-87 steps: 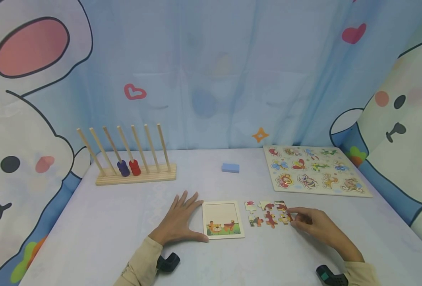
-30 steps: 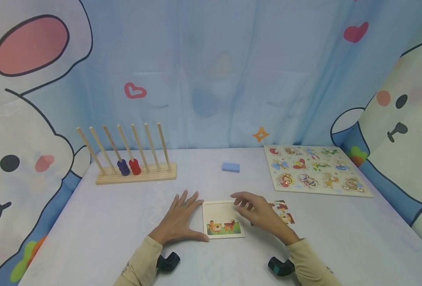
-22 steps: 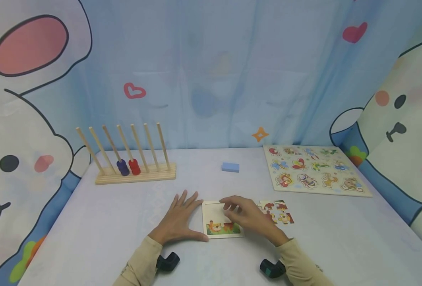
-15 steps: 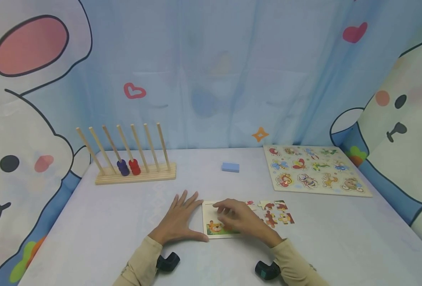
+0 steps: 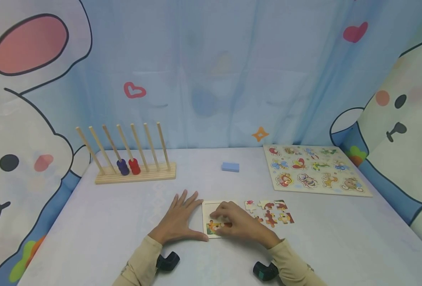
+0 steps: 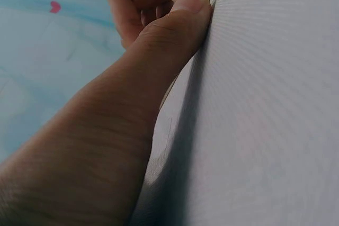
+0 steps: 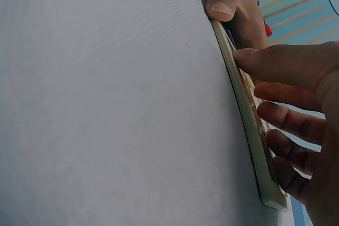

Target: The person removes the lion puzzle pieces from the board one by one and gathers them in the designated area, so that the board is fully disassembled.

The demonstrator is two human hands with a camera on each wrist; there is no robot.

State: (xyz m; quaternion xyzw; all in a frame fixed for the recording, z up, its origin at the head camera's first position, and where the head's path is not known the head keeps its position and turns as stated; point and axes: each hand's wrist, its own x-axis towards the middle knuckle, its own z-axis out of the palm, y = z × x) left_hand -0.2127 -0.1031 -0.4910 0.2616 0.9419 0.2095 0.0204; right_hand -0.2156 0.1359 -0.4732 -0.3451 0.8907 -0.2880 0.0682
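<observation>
A small square puzzle tray (image 5: 207, 209) with a pale wooden rim lies in front of me. Picture pieces (image 5: 213, 226), one with an animal's face, fill its near part. My left hand (image 5: 180, 219) is spread along the tray's left side, index finger at the far corner and thumb at the near one. Over the tray hovers my right hand (image 5: 242, 222), covering its right half. In the right wrist view its thumb (image 7: 265, 64) touches near the tray edge and the fingers bend loosely over the pieces; no piece shows between them. Several loose jigsaw pieces (image 5: 270, 219) lie to the right.
Back left stands a wooden peg rack (image 5: 136, 178) with blue beads (image 5: 123, 167) and red beads (image 5: 134, 167). A blue block (image 5: 230, 167) sits at the back middle. A larger animal picture board (image 5: 316, 171) lies back right, before a printed curtain (image 5: 211, 79).
My right hand has left the loose pieces and moved left over the tray, its fingers now lower on the pieces there. The loose pieces lie as before. My left hand has stayed put.
</observation>
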